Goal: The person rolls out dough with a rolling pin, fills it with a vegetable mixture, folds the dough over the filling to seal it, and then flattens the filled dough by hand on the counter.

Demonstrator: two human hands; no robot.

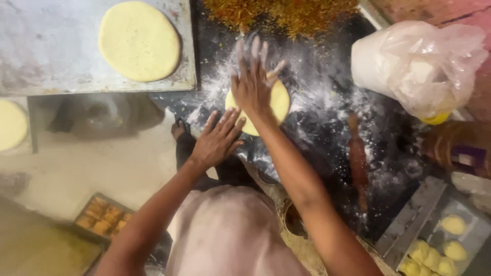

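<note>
Yellow and smooth, the dough disc (pixel 273 105) lies flat on the dark counter (pixel 327 133), in a patch of scattered white flour (pixel 312 76). It is roughly round, pale at its edge, and more than half hidden under the two hands. The right hand (pixel 251 82) lies palm-down on top of it with its flour-dusted fingers spread wide. The left hand (pixel 217 139) rests flat at the disc's near edge, fingers extended and close together, their tips touching the dough.

A wooden rolling pin (pixel 358 161) lies on the counter to the right, apart from the disc. Further right sits a plastic bag (pixel 417 64) of white powder. A larger flattened dough round (pixel 139 41) rests on a metal tray (pixel 51 46) at upper left. Small yellow dough balls (pixel 434 253) fill a tray at lower right.
</note>
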